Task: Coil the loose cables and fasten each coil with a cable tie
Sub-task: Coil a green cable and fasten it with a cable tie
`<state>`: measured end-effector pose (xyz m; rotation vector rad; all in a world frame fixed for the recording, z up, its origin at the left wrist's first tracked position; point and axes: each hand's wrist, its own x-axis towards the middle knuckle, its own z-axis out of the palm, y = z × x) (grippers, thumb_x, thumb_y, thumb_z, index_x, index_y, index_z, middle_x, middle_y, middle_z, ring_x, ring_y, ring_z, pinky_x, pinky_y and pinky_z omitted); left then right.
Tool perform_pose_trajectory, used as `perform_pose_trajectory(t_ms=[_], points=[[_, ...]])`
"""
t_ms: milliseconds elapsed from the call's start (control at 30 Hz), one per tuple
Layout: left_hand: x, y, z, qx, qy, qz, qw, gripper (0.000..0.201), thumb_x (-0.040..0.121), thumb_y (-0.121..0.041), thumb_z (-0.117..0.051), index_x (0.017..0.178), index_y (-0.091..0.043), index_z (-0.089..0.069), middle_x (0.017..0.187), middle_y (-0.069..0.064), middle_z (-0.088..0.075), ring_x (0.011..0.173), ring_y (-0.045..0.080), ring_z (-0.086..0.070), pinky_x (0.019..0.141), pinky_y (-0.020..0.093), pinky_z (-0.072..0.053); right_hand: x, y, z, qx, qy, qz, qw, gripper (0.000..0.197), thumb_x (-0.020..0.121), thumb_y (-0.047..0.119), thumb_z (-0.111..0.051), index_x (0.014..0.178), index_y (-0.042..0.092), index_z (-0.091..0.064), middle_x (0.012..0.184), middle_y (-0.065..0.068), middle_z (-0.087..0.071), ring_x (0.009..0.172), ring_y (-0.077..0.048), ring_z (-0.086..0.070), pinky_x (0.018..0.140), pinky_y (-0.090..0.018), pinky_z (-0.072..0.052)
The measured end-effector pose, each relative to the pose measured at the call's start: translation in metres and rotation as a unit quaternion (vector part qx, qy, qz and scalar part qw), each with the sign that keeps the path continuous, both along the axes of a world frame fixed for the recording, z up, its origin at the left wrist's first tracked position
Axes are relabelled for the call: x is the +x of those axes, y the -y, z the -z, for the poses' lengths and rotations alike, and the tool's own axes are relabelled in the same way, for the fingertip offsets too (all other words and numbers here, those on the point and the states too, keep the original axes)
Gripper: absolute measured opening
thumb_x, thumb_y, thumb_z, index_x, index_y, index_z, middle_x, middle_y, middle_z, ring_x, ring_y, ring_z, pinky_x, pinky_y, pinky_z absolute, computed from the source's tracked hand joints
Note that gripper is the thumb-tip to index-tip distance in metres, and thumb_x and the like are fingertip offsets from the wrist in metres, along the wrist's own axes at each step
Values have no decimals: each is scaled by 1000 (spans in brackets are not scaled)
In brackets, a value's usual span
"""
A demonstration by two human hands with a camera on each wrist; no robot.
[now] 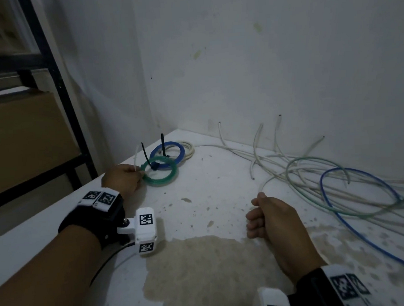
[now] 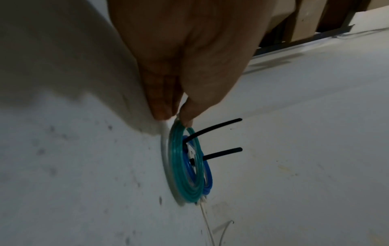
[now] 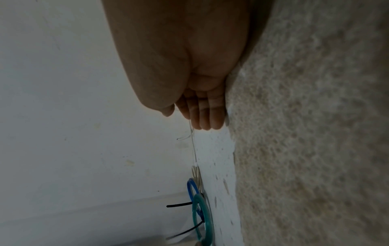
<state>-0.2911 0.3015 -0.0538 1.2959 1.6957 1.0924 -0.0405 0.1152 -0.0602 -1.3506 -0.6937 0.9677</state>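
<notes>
Head view: left hand (image 1: 122, 179) pinches green coil (image 1: 160, 172).

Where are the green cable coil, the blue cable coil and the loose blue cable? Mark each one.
green cable coil (image 1: 160, 180): head view, near rim of the ring.
blue cable coil (image 1: 181, 151): head view, right side of the ring.
loose blue cable (image 1: 357, 232): head view, lower run of its loop.

The loose cables (image 1: 354, 190) run off the head view's right edge, so their far ends cannot be seen. The white coil (image 1: 188, 149) lies mostly hidden behind the blue coil (image 1: 170, 150). The right hand (image 1: 268, 217) has curled fingers; whether they hold a white cable cannot be told. The green coil (image 3: 200, 218) is cut off by the bottom edge of the right wrist view.
</notes>
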Motion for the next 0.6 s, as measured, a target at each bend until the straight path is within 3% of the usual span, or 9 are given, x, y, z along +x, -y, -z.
perform_pose_trajectory(t_ms=[67,233,333,467,600], points=[[-2,1,-2,1,-31,6,1000,13,85,-17,-71,72,-21,-67,78,4,-68,73,23,-61,88,40,-55,0,-1,1,5,-1,0,1000,28,98,26,-47,84,4,-59,65,-15,-58,52,-21,-53,49,-33,-48],[-7,2,2,-12,-2,8,1000,13,81,-14,-75,69,-11,-69,65,6,-70,70,23,-65,89,43,-55,1,-2,3,5,2,1,1000,28,98,26,-46,85,4,-58,63,-14,-58,51,-21,-53,48,-31,-48],[-9,2,3,-8,11,1,1000,14,81,-16,-75,70,-11,-68,72,8,-71,76,25,-67,90,42,-54,1,-2,4,2,5,2,1000,28,98,26,-46,86,4,-58,63,-13,-58,51,-21,-53,47,-30,-49],[-12,0,5,-6,26,-10,1000,15,81,-17,-76,70,-11,-67,64,4,-71,86,28,-70,91,41,-54,1,-2,4,2,5,-1,1000,28,99,27,-45,87,4,-58,64,-14,-57,51,-21,-53,47,-30,-48],[-12,0,7,2,8,-4,1000,16,79,-14,-76,67,-11,-67,75,10,-72,88,30,-70,91,43,-54,2,-2,4,4,5,-2,1000,29,99,27,-45,87,4,-57,64,-14,-57,50,-21,-53,47,-29,-48]])
